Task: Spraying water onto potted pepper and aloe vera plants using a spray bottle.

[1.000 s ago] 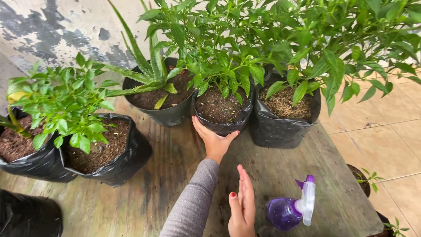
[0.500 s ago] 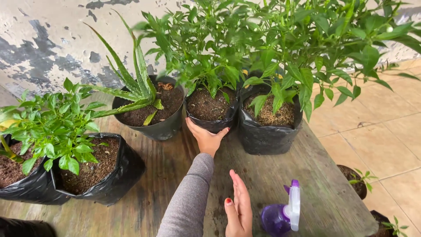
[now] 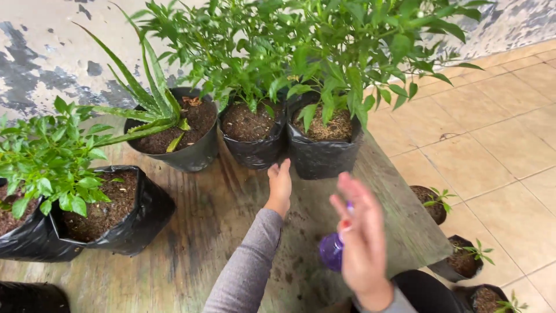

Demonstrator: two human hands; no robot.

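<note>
On the worn wooden table (image 3: pixel 191 232) the left hand (image 3: pixel 280 186), in a grey sleeve, lies flat and open just in front of the middle black grow bag (image 3: pixel 255 149), its fingertips at or just short of the bag's lower edge and gripping nothing. That bag holds dark soil and a leafy green plant. Touching it on the right stands another black grow bag (image 3: pixel 324 156), filled with lighter, strawy soil and a bushier plant. To the left sits a round black pot (image 3: pixel 191 153) with dark soil and a spiky aloe. Nearer the left edge, a slumped black bag (image 3: pixel 136 223) holds brown soil and a small leafy plant, with one more bag (image 3: pixel 23 243) beside it. The right hand (image 3: pixel 362 237) is raised above the table, blurred, fingers spread and empty; behind it stands a purple spray bottle (image 3: pixel 332 250), mostly hidden. On the tiled floor (image 3: pixel 480 156) to the right stand small black bags of seedlings (image 3: pixel 431 203).
</note>
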